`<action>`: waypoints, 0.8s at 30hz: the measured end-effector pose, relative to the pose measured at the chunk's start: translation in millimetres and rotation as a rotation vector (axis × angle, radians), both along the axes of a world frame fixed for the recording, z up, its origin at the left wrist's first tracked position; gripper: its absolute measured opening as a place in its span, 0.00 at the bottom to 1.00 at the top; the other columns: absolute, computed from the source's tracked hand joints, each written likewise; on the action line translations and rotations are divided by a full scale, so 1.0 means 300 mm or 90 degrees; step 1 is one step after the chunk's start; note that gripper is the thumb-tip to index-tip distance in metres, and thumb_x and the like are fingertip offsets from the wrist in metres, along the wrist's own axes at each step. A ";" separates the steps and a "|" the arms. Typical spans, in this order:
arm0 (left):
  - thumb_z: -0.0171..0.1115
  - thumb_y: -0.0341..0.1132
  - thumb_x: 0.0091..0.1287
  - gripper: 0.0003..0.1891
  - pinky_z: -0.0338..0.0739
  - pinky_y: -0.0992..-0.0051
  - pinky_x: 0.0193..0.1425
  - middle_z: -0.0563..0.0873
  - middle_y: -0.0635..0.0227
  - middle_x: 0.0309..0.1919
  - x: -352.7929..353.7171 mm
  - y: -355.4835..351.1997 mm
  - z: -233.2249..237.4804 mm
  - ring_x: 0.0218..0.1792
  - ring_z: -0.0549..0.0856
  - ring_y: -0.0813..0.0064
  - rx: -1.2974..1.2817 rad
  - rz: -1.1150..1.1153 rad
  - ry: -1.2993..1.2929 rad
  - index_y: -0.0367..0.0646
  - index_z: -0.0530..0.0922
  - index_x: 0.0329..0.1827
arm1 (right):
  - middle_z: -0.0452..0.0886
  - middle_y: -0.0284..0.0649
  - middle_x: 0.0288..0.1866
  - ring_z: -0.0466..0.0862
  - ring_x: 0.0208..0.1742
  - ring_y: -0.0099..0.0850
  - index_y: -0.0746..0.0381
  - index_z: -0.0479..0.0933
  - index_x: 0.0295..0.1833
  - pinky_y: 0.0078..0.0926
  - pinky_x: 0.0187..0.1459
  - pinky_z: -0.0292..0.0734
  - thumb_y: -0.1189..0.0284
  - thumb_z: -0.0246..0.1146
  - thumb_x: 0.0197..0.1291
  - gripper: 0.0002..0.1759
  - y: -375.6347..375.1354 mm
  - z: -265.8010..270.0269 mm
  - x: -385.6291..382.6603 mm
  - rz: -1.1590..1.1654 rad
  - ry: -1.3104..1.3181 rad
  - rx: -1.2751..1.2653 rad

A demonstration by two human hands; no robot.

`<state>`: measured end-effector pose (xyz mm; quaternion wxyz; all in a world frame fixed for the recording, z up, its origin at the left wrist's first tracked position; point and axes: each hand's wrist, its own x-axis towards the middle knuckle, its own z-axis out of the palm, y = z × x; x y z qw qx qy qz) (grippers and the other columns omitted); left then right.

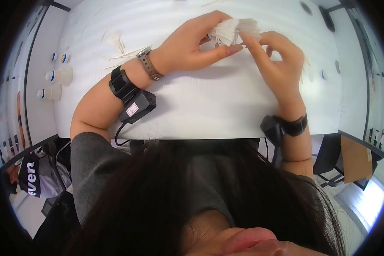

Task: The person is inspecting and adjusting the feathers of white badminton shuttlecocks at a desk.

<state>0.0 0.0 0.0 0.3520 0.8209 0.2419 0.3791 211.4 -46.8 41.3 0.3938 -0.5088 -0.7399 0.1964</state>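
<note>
Near the far side of the white table, both of my hands meet around a fan-like skirt of white shuttlecock feathers (226, 32). My left hand (194, 46) is closed on its left side, thumb stretched along the lower edge. From the right, my right hand (280, 57) pinches the feathers with its fingertips, close to the left thumb. Any cork base is hidden from view. Behind my left wrist lies a small loose bunch of white feathers (116, 41), with thin pale quills (124, 56) scattered around it.
Two shuttlecocks with blue bands, a farther one (60, 77) and a nearer one (50, 92), lie at the table's left edge. Small round blue-and-white pieces (65, 58) sit behind them. Another blue-edged piece (323, 74) is at right. Low white panels (42, 81) border the sides.
</note>
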 end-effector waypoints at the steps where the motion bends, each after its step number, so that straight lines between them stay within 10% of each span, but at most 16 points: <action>1: 0.67 0.44 0.65 0.24 0.73 0.79 0.37 0.80 0.67 0.36 0.006 0.005 0.000 0.32 0.77 0.78 0.013 0.023 -0.028 0.38 0.74 0.57 | 0.88 0.38 0.36 0.82 0.38 0.28 0.59 0.86 0.35 0.29 0.36 0.73 0.62 0.72 0.55 0.11 0.005 0.003 0.006 0.004 0.017 0.029; 8: 0.65 0.39 0.67 0.20 0.65 0.84 0.31 0.76 0.76 0.32 0.001 0.001 0.020 0.28 0.70 0.88 0.018 0.106 -0.053 0.38 0.72 0.57 | 0.87 0.43 0.45 0.83 0.50 0.40 0.61 0.85 0.43 0.35 0.49 0.78 0.62 0.70 0.55 0.15 0.104 -0.016 0.191 -0.252 -0.364 0.297; 15: 0.66 0.38 0.67 0.20 0.68 0.83 0.34 0.77 0.74 0.33 -0.010 -0.010 0.030 0.30 0.72 0.86 0.042 0.108 -0.003 0.38 0.73 0.57 | 0.85 0.42 0.52 0.81 0.57 0.43 0.60 0.83 0.51 0.37 0.70 0.62 0.61 0.66 0.55 0.20 0.106 -0.089 0.255 -0.347 -0.428 -0.055; 24: 0.68 0.38 0.66 0.22 0.74 0.81 0.43 0.81 0.69 0.40 -0.005 0.005 -0.009 0.37 0.77 0.83 0.046 0.077 0.001 0.37 0.72 0.58 | 0.87 0.41 0.43 0.86 0.45 0.39 0.57 0.85 0.47 0.32 0.45 0.80 0.73 0.61 0.58 0.13 0.117 -0.069 0.201 -0.265 -0.370 0.001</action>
